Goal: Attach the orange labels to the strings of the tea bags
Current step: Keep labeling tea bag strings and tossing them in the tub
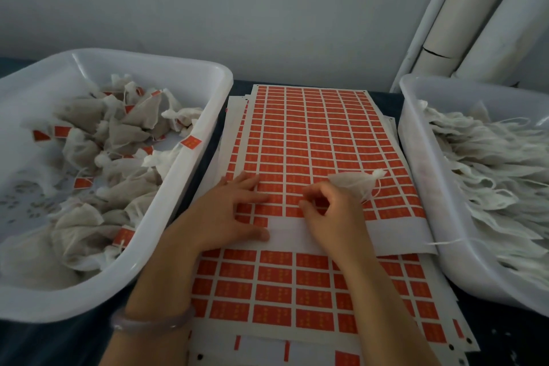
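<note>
A sheet of orange labels (320,140) lies in the middle of the table, on top of more label sheets (297,291). My left hand (234,211) presses flat on the top sheet near its lower left, fingers spread. My right hand (332,214) has its fingers curled over the bottom rows of labels, and a white tea bag (353,180) sticks out behind it, its string (375,192) looping beside the fingers. Whether the fingertips pinch a label or the string is hidden.
A white tub (208,104) on the left holds several tea bags with orange labels on their strings. A white tub (416,157) on the right holds several unlabelled tea bags. White pipes (463,24) lean against the wall at the back right.
</note>
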